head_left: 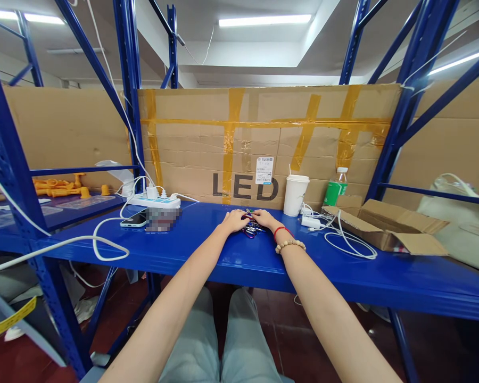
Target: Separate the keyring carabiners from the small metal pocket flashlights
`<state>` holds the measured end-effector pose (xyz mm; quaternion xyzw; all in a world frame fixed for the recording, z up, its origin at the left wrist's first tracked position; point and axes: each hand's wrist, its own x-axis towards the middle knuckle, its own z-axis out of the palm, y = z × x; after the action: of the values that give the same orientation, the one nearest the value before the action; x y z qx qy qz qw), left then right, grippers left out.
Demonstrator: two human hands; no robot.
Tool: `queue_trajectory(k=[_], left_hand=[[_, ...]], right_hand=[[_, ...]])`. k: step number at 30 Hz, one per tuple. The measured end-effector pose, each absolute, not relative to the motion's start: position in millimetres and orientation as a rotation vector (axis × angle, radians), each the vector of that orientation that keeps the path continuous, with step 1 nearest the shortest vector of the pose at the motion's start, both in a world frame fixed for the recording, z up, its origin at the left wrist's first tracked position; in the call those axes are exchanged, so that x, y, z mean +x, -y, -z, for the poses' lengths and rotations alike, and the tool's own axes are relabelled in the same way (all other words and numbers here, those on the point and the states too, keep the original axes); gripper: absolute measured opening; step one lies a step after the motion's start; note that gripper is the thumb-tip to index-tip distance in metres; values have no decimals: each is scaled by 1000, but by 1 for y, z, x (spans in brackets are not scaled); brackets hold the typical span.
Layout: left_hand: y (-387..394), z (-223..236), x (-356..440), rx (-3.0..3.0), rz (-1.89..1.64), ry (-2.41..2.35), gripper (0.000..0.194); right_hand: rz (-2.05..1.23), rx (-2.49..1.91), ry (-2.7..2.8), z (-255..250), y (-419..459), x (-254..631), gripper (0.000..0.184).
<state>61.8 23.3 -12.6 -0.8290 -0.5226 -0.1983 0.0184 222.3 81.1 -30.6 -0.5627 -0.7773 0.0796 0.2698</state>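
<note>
Near frame centre, our left hand (236, 219) and right hand (265, 218) flank a small heap (253, 230), shiny silver, red and dark, on the blue table (183, 242); whether either grip pinches, we can't tell.

Both arms (183, 284) stretch forward; left hand (234, 219) and right hand (265, 218) nearly meet, palms down; fingers (241, 214) seemingly curled.

white cup (296, 197); LED-marked cardboard (187, 149) behind; green-labelled bottle (335, 192); open carton (399, 217); power strip (154, 201)
</note>
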Motion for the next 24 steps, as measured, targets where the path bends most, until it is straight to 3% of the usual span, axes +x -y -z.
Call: queue_trajectory(k=[24], left_hand=[[-10,12,71,-2683,428,1596,60]], right_hand=[[-524,-1368,1912,29,-80,212,55]])
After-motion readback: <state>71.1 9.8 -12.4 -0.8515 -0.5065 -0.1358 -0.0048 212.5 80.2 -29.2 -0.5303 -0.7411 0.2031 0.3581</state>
